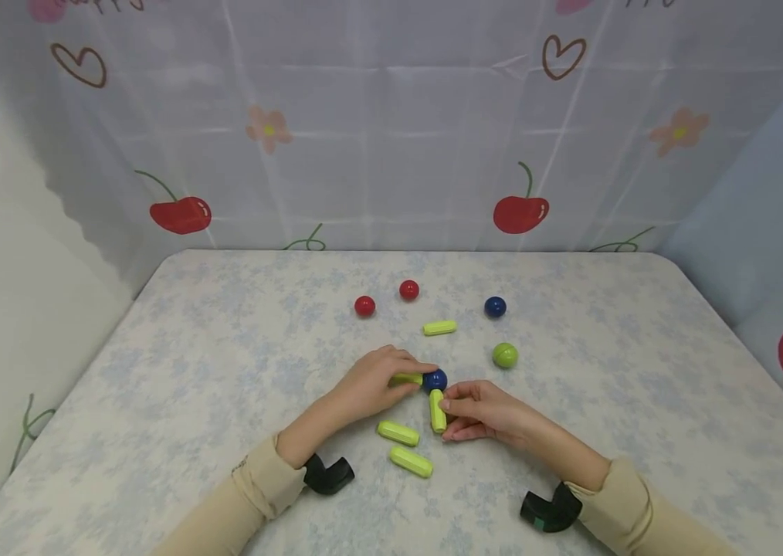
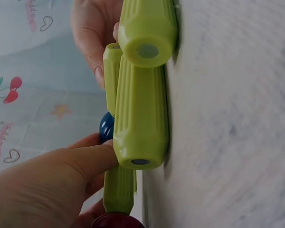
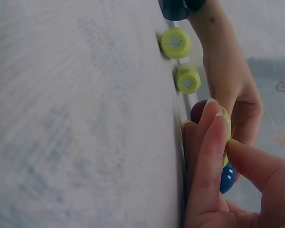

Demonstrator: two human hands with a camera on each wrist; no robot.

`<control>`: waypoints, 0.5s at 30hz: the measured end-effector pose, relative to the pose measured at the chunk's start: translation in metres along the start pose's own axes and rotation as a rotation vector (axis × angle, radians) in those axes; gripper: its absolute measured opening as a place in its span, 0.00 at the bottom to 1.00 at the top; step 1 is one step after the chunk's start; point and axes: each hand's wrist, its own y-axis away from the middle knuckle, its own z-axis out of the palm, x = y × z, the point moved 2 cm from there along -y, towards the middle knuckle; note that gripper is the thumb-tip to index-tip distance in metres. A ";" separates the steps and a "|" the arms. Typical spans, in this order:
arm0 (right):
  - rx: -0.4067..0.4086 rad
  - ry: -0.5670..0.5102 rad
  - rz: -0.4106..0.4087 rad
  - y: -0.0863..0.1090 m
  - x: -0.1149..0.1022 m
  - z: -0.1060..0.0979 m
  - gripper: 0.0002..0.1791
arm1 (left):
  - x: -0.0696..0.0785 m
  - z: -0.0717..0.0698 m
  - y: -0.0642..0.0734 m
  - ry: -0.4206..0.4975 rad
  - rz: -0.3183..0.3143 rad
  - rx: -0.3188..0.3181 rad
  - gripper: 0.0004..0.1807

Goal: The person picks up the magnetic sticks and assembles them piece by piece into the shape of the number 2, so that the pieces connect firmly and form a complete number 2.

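Lime rods (image 1: 438,411) beside a blue ball (image 1: 435,380) are gripped by both hands (image 1: 377,378) (image 1: 487,411), with cloth (image 1: 391,154) beyond reading "happy".

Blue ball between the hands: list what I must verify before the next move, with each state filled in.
1. Left grip holds a green stick, fingertip at the blue ball: ok.
2. Right grip pinches the second stick: ok.
3. Second stick's end meets the blue ball: ok, it appears to touch.
4. Joint firm enough to let go: cannot tell.
5. Second stick's other end capped: not ok, it shows bare in the left wrist view.
6. Spare pieces on the table: ok, three loose sticks, two red balls, another blue ball and a green ball.
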 end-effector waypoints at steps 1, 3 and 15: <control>-0.003 0.007 -0.008 0.000 0.000 0.000 0.19 | 0.000 0.000 0.000 -0.002 -0.007 0.002 0.20; -0.001 0.029 -0.028 0.000 0.000 0.001 0.19 | -0.001 0.001 0.001 0.002 -0.018 0.015 0.19; 0.270 0.464 -0.314 0.017 -0.013 -0.022 0.14 | -0.002 0.003 0.001 -0.017 -0.037 0.040 0.19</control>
